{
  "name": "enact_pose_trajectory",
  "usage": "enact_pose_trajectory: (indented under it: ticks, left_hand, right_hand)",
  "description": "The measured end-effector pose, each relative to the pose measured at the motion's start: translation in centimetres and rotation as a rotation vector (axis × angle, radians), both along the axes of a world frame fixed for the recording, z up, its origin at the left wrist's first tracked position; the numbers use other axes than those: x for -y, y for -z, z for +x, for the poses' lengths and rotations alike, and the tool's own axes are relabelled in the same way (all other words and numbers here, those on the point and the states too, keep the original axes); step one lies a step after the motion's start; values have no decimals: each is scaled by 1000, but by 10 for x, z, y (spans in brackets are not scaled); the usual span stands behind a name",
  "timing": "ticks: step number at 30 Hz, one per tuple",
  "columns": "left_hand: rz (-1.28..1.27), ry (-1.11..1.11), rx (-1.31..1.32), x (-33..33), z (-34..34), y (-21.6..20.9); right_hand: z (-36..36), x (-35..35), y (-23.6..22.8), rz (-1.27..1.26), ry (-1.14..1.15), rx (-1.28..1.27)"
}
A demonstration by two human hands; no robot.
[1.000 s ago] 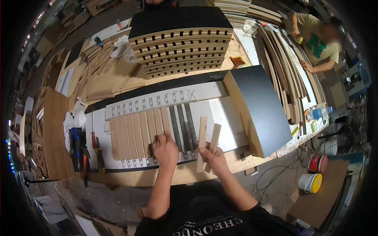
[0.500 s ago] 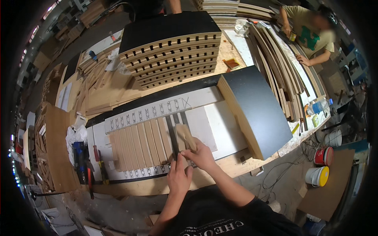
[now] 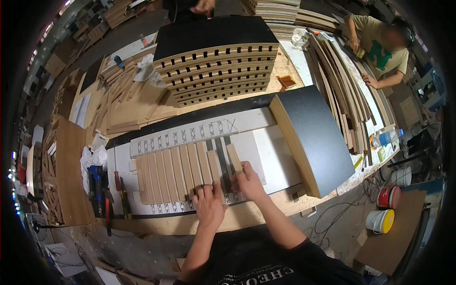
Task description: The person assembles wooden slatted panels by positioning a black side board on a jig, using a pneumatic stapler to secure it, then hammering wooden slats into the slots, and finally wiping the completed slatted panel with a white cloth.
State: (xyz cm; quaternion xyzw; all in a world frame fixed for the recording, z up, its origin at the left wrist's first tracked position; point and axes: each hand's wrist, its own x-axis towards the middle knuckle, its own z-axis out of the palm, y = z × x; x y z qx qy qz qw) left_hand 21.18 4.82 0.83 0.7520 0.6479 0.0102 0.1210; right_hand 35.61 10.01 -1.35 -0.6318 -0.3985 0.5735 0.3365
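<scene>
My right hand [image 3: 250,183] is closed round the lower part of a short light wooden strip [image 3: 233,156], tilted above the white panel [image 3: 242,138]. My left hand [image 3: 209,205] lies with its fingers apart over the lower ends of the strips in the row, the index finger at the last strip [image 3: 213,164]. The row of wooden strips [image 3: 173,171] lies side by side to the left. Dark bars [image 3: 223,159] show between the last strip and my right hand. Pencilled cross marks [image 3: 192,133] run along the panel above the row; more show below it.
A black-topped board [image 3: 313,137] stands at the right end. Behind rises a stack of slotted panels [image 3: 216,61]. Screwdrivers [image 3: 117,183] and a blue power tool [image 3: 96,183] lie left. Long strips [image 3: 332,85] lie far right, where a co-worker [image 3: 384,52] stands. Buckets [image 3: 382,221] stand on the floor.
One strip now lies at the row's right end. My left hand has shifted left and spread over the row's lower ends; my right hand has moved right, holding a strip.
</scene>
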Motion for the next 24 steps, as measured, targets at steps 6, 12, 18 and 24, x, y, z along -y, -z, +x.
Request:
enact_pose_trajectory:
  ticks: [6,12,18,24]
  left_hand:
    - [286,72,-65,-30,1,34]
    - [20,19,-292,-32,0,-18]
    - [336,256,225,3,-5,-11]
    - [-45,248,620,35,32,-1]
  right_hand:
    - [37,26,66,141,-97,84]
    - [3,24,18,200,-46,-27]
    - [16,34,7,230,135,-35]
    - [32,30,5,144,124,-32]
